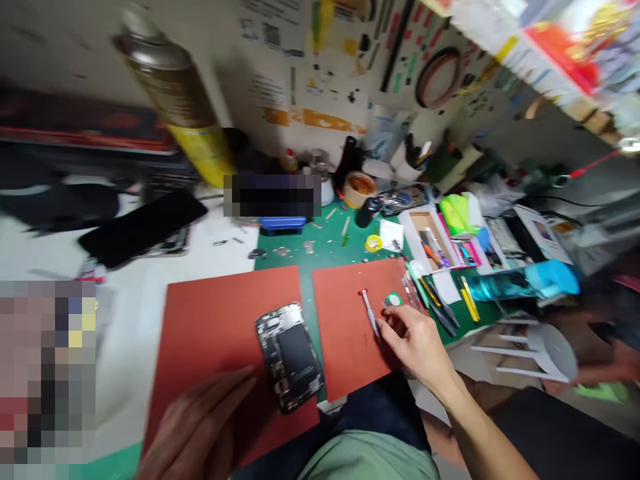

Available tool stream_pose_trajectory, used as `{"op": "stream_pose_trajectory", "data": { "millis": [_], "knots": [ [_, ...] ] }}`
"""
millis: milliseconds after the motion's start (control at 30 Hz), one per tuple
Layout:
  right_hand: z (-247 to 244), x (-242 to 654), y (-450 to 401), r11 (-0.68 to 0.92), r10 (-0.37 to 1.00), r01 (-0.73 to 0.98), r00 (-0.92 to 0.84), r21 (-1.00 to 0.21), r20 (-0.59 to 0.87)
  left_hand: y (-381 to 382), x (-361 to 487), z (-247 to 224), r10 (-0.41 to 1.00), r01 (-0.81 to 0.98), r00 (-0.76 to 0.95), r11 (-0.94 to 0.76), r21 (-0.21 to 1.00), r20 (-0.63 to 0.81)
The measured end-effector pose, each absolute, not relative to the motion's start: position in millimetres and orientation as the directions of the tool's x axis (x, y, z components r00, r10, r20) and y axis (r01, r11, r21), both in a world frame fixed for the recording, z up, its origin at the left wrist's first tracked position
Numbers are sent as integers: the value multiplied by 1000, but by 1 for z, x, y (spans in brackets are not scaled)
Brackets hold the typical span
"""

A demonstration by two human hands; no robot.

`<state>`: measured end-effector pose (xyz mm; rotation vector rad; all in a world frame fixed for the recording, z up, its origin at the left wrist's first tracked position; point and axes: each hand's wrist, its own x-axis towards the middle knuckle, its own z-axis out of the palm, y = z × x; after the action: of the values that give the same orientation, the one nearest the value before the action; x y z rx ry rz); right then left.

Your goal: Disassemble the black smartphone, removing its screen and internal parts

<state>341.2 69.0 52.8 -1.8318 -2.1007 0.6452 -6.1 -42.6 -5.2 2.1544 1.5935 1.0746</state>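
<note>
My right hand (pixel 413 337) is over the right red mat (pixel 345 360), thumb and forefinger apart. Its thumb tip is right beside a small screwdriver (pixel 370 310) with a grey shaft and red end, which seems to lie on the mat; I cannot tell whether they touch. A small green-and-white disc (pixel 394 300) lies just beyond the fingers. On the left red mat (pixel 200 320) is an opened smartphone (pixel 290 357), its battery and circuit parts exposed. My left hand (pixel 205 417), slightly blurred, is left of the phone with its fingers stretched out, holding nothing visible.
Right of the mats lie tweezers and pens (pixel 435 303), a parts box (pixel 430 243) and a blue bottle (pixel 520 280). A black phone screen (pixel 145 227) and a spray can (pixel 180 100) are at left. A white stool (pixel 550 350) is beside the bench.
</note>
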Motion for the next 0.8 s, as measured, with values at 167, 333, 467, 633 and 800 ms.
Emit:
{"op": "stream_pose_trajectory", "data": {
  "millis": [167,333,467,633,800],
  "knots": [
    [42,323,88,124,967,835,-222,-535,-122,-44,8,8,873,787,238,-431,442,426],
    [58,322,100,16,977,727,-156,-686,-143,-42,16,13,892,836,240,-391,386,383],
    [69,299,98,149,982,471,-173,-870,74,-40,15,14,899,822,294,-412,394,326],
    [59,257,102,370,916,371,-301,-852,266,-37,14,12,895,809,336,-434,395,294],
    [52,241,114,516,831,429,-461,-741,312,-35,15,12,884,806,356,-455,379,304]
  ]
}}
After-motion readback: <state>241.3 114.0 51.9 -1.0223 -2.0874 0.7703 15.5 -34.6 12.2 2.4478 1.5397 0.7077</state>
